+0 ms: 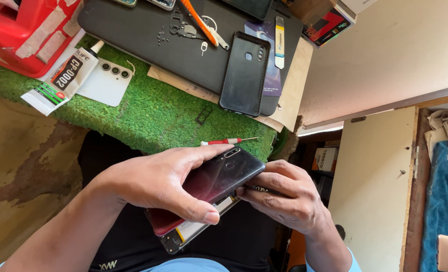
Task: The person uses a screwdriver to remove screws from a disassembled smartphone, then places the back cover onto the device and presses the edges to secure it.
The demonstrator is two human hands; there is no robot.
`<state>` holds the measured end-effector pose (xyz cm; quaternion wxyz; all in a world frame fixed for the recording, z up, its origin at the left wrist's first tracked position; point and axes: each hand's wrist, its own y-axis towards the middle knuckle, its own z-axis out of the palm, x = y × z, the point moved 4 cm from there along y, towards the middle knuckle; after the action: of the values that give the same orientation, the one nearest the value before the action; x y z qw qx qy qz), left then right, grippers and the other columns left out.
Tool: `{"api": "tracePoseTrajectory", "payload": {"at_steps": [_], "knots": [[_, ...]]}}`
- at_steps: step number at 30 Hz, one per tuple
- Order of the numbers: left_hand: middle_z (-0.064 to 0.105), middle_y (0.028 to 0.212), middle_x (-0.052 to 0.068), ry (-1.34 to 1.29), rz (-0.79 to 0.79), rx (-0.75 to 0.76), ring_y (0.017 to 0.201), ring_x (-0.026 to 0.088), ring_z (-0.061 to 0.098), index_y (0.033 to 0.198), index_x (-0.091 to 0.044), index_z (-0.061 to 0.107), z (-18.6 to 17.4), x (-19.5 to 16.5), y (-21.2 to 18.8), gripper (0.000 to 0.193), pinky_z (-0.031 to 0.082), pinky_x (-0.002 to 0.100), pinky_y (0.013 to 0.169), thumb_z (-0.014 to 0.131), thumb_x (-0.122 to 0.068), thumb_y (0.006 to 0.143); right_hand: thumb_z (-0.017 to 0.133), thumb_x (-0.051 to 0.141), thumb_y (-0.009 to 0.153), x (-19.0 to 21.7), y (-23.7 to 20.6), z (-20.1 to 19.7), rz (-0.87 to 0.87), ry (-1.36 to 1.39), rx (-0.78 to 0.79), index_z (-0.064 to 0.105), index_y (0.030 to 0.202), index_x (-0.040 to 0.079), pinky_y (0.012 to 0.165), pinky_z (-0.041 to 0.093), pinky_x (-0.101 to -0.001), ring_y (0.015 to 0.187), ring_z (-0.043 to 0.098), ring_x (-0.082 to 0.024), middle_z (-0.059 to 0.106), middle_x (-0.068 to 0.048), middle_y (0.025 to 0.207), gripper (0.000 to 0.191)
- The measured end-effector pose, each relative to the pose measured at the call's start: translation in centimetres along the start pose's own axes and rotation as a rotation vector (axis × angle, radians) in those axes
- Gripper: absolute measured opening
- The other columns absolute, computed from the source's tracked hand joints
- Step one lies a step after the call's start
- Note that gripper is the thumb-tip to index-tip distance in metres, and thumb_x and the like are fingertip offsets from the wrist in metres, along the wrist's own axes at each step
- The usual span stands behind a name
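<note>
1. the left hand (166, 184) lies over a dark red-to-black phone back cover (211, 184), palm down, thumb curled along its lower edge and fingers reaching across the top near the camera cutout, closed in a grip on it.
2. the right hand (284, 201) holds the phone body (193, 232) from the other side, fingers bent against the upper right edge where cover and body meet; it is closed around that edge.
3. the cover sits tilted on the phone body, lifted at the lower left end so the battery and inner frame show beneath it; both are held over the person's lap, just below the near edge of the desk.
4. a green artificial-grass mat (153, 113) covers the desk in front of the hands.
5. a small red-handled screwdriver (226, 141) lies on the mat just above the held phone, tip pointing right.
6. a small black sim tray (203, 115) lies on the mat, further up.
7. a black phone case (245, 73) with a camera cutout lies on a dark work pad (148, 38), partly overhanging its near edge.
8. a white phone back panel (105, 83) with three camera rings lies on the mat to the left, touching a tube of glue (70, 70) that lies across its corner.
9. a red box (25, 30) stands at the top left corner.
10. an orange pry tool (198, 21) and small metal parts lie on the work pad.
</note>
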<state>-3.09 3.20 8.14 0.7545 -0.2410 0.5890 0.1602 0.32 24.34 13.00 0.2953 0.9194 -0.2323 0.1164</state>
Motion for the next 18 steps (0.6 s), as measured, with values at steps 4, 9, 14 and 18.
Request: {"api": "tracePoseTrajectory", "payload": {"at_steps": [4, 9, 14, 18], "knots": [[0.071, 0.122, 0.009, 0.088, -0.001, 0.046, 0.108, 0.014, 0.065, 0.157, 0.001, 0.046, -0.1, -0.3, -0.1, 0.109, 0.053, 0.026, 0.093, 0.086, -0.049, 0.069, 0.083, 0.008, 0.079, 0.3, 0.2, 0.1, -0.064, -0.006, 0.022, 0.076, 0.099, 0.007, 0.077, 0.060, -0.0365, 0.096, 0.073, -0.025, 0.073, -0.008, 0.104, 0.022], [0.072, 0.117, 0.006, 0.169, 0.005, 0.055, 0.105, 0.012, 0.067, 0.153, -0.001, 0.042, -0.3, -0.7, -0.2, 0.107, 0.054, 0.026, 0.091, 0.084, -0.048, 0.066, 0.080, 0.008, 0.078, 0.6, 0.5, 0.1, -0.162, 0.004, 0.034, 0.076, 0.098, 0.004, 0.076, 0.061, -0.0387, 0.096, 0.073, -0.028, 0.072, -0.010, 0.101, 0.021], [0.073, 0.116, 0.008, 0.185, 0.011, 0.082, 0.104, 0.013, 0.067, 0.148, 0.000, 0.051, -0.4, -0.9, -0.3, 0.101, 0.055, 0.026, 0.090, 0.082, -0.050, 0.067, 0.082, 0.006, 0.085, 1.2, 0.4, 0.6, -0.267, -0.136, -0.007, 0.078, 0.098, 0.005, 0.078, 0.063, -0.0367, 0.094, 0.073, -0.023, 0.070, -0.006, 0.097, 0.014], [0.073, 0.119, 0.009, 0.171, 0.046, 0.115, 0.106, 0.015, 0.067, 0.148, 0.001, 0.057, -0.3, -1.0, -0.5, 0.099, 0.053, 0.027, 0.093, 0.083, -0.055, 0.070, 0.082, 0.007, 0.082, 1.1, 0.4, 0.7, -0.248, -0.062, -0.043, 0.078, 0.096, 0.005, 0.078, 0.063, -0.0359, 0.092, 0.073, -0.023, 0.071, -0.006, 0.096, 0.015]]}}
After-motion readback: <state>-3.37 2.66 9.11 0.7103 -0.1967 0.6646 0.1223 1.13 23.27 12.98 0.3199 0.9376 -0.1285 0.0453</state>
